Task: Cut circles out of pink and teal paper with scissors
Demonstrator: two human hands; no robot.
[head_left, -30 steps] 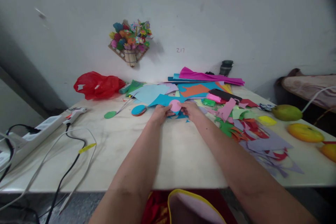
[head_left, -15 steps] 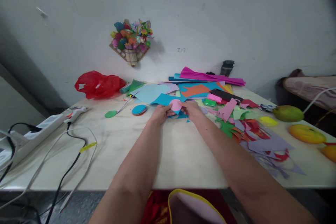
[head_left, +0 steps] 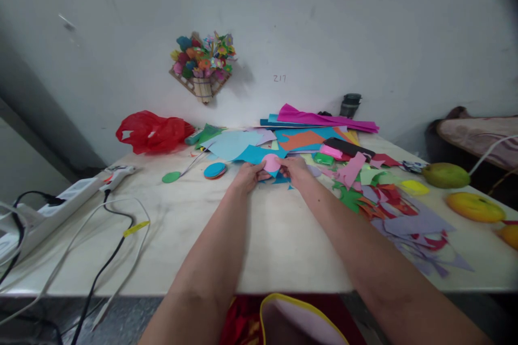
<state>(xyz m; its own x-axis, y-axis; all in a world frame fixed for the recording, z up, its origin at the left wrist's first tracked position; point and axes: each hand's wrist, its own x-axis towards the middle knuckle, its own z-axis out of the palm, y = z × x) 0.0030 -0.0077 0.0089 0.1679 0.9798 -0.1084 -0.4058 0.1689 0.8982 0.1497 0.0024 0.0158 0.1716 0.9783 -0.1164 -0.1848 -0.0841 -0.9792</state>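
Between my two hands is a pink paper circle, lying against a sheet of blue paper. My left hand pinches the circle and the blue sheet at their left side. On the other side my right hand is closed on the circle's right edge and the paper; its fingertips are partly hidden. Small blue scraps lie just under the hands. To the left sits a small stack of round paper pieces with a blue one on top, and farther left a green circle.
Paper scraps spread on the right, by several mangoes. A black phone-like slab, coloured sheets and a red plastic bag lie behind. A power strip with cables takes the left side.
The pink circle has turned or shifted slightly against the blue paper, and more of its round outline shows. Both hands keep nearly the same place. The camera view has tilted very slightly.
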